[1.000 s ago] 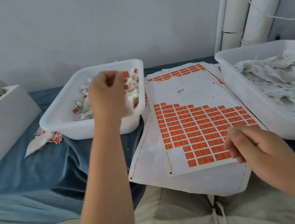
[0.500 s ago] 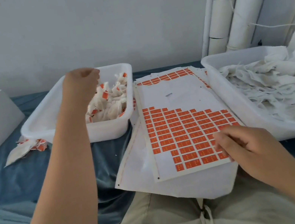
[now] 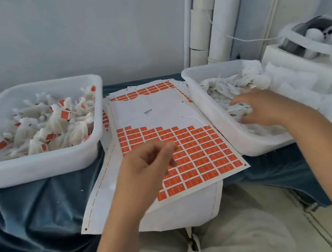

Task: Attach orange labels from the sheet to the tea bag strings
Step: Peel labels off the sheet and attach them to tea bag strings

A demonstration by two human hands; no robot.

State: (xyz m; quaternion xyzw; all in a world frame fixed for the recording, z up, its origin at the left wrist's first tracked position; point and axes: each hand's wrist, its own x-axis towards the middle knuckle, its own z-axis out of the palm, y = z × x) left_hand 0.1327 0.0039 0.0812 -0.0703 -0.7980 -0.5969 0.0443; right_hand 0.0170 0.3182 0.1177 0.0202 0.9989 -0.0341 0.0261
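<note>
Blue cloth-covered surface (image 3: 32, 216) runs across my view, the operator's lap at its near edge.

Left tub (image 3: 35, 169), white plastic, toward the far left: a heap of tea bags already carrying orange tags (image 3: 50, 128).

Right tub (image 3: 252, 144), white, at the right edge: a pile of plain white tea bags (image 3: 231, 85), no tags that I can see.

Label sheet (image 3: 157, 109) lies between the tubs atop a stack of like sheets, its near end overhanging the near edge. The upper part is peeled bare; orange labels (image 3: 198, 153) fill the lower rows.

Right hand (image 3: 266, 108) lies inside the right tub, fingers spread flat on the plain bags, gripping none.

Left hand (image 3: 144, 169) hovers over the sheet's near left part, fingers loosely curled, nothing visible in them.
</note>
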